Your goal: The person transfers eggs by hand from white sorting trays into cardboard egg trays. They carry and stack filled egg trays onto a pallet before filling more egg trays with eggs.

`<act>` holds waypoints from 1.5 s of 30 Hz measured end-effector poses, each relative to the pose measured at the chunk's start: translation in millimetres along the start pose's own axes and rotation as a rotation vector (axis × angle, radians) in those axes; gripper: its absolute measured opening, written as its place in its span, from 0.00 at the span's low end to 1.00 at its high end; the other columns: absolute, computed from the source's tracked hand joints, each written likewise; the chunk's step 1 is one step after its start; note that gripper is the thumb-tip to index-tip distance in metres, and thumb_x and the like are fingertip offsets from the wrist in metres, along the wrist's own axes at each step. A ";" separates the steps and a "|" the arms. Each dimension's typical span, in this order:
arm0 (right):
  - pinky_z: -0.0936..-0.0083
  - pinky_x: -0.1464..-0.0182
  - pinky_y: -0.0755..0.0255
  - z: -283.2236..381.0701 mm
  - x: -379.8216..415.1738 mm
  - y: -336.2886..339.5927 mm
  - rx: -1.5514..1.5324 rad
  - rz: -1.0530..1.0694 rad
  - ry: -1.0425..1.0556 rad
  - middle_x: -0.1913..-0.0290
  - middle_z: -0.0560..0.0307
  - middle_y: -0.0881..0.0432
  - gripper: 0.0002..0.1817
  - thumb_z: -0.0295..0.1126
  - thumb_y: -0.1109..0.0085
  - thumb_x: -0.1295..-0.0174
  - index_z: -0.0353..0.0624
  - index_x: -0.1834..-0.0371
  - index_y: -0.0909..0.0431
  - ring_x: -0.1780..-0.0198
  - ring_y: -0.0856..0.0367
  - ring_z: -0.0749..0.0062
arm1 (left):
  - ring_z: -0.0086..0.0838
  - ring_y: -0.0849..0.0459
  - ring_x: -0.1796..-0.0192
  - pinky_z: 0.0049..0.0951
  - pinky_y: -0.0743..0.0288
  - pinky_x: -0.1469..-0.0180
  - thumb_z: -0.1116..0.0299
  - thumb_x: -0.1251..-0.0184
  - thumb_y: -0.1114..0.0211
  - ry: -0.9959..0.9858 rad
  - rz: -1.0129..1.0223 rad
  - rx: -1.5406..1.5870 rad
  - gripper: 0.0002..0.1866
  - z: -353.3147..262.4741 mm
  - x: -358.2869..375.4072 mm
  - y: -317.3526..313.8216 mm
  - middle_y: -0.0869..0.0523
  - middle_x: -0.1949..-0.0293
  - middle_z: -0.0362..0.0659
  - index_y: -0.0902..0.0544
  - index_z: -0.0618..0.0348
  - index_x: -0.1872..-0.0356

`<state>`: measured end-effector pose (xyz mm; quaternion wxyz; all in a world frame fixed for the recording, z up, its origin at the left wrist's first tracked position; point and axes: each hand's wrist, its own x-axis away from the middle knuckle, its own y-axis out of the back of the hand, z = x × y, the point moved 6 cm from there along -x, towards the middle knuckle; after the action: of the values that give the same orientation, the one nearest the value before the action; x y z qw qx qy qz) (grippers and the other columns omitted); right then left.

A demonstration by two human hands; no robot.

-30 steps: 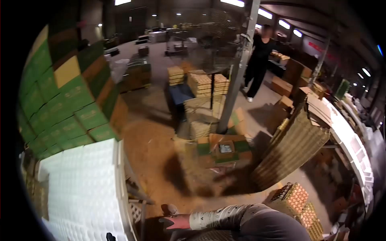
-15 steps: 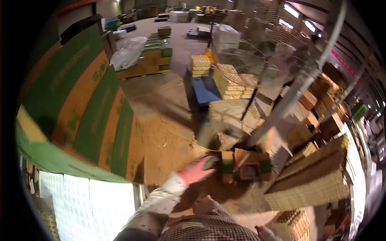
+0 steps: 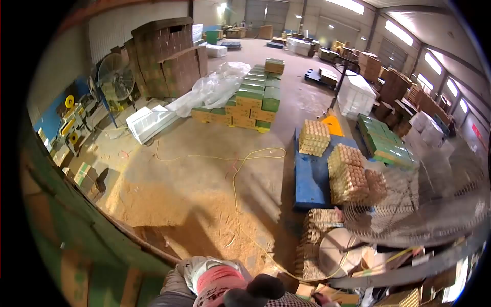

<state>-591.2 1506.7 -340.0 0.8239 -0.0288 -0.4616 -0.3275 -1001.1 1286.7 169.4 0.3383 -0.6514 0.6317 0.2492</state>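
My left hand [image 3: 225, 286], in a pink glove with dark grey fingers, is close to the camera at the bottom middle, in front of my checked apron. Its dark fingers point to the right and stand apart, with nothing visible in them. Just left of it is the edge of a stack of green and brown cartons [image 3: 97, 256]. A small reddish patch at the bottom edge seems to be my right hand [image 3: 322, 299]; its fingers are too cut off to read. Open cartons [image 3: 307, 291] lie close to it.
A blue pallet [image 3: 312, 179] carries stacks of egg trays [image 3: 348, 174]. More trays [image 3: 312, 240] stand beside a large fan [image 3: 424, 204] at the right. A yellow cord [image 3: 235, 189] crosses the floor. Green cartons [image 3: 250, 97] and plastic sheeting [image 3: 215, 89] stand farther off.
My view has swung left and up towards the open floor. My left hand has drawn back from above the open cartons towards my body.
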 end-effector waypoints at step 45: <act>0.69 0.47 0.28 788.8 -980.7 219.5 -1.344 -0.358 -0.313 0.42 0.50 0.21 0.31 0.57 0.53 0.31 0.49 0.33 0.30 0.53 0.21 0.61 | 0.48 0.22 0.40 0.38 0.30 0.39 0.52 0.28 0.43 1.506 0.539 -0.511 0.23 1306.3 -459.7 928.8 0.18 0.44 0.55 0.22 0.54 0.39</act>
<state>-1404.4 2457.9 -597.3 0.4855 -0.5011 -0.2703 -0.6634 -1823.8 2599.8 -446.7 -0.4031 -0.5270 0.7469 -0.0445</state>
